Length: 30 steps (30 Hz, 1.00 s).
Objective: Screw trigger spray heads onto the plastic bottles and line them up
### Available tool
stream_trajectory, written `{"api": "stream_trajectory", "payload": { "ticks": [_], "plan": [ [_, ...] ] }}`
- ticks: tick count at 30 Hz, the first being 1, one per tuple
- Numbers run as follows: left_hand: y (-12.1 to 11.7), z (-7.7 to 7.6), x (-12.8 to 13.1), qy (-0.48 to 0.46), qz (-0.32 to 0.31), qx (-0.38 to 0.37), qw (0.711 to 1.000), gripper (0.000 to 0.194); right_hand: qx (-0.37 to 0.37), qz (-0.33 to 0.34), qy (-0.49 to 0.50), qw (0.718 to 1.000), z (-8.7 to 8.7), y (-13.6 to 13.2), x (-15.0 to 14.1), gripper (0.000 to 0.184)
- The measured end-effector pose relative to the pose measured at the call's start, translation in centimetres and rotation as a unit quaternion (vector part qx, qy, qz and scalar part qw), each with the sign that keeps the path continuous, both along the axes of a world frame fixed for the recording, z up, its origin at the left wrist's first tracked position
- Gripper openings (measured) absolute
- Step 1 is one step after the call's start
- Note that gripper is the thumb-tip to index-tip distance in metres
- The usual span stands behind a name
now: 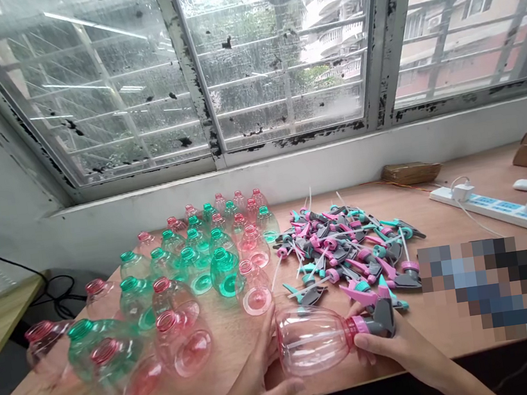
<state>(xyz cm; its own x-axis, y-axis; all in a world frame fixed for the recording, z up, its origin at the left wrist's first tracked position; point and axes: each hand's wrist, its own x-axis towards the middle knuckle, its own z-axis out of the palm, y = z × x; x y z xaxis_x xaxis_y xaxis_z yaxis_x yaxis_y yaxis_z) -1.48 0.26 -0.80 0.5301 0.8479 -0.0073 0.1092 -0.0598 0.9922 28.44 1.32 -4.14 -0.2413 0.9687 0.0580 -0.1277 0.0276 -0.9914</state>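
The fingers of the left hand grasp the base end of a pink bottle, while those of the right hand grip the spray head at its neck. The bottle is held sideways near the front edge of the tabletop, between upright pink and green bottles and a spray-head pile.

I can read no words, brand or number anywhere. On the white power strip I see blue markings, too small to make out. The pink bottle in my fingers shows me no legible lettering, and a pixelated patch on the desk yields none.
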Motion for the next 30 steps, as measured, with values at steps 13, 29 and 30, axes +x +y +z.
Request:
{"api": "stream_trajectory", "payload": {
  "ticks": [13,29,30],
  "plan": [
    [-0.02,-0.32,-0.24,0.018,0.007,0.015,1.000,0.098,-0.004,-0.007,0.000,1.000,-0.13,-0.15,0.00,0.043],
    [0.02,-0.38,-0.14,-0.004,0.010,0.002,1.000,0.095,0.000,0.018,-0.008,1.000,0.73,-0.33,-0.38,0.043],
    [0.00,-0.31,-0.08,-0.001,0.008,0.002,1.000,0.095,0.001,0.015,-0.006,1.000,0.74,-0.31,-0.41,0.044]
  ]
}}
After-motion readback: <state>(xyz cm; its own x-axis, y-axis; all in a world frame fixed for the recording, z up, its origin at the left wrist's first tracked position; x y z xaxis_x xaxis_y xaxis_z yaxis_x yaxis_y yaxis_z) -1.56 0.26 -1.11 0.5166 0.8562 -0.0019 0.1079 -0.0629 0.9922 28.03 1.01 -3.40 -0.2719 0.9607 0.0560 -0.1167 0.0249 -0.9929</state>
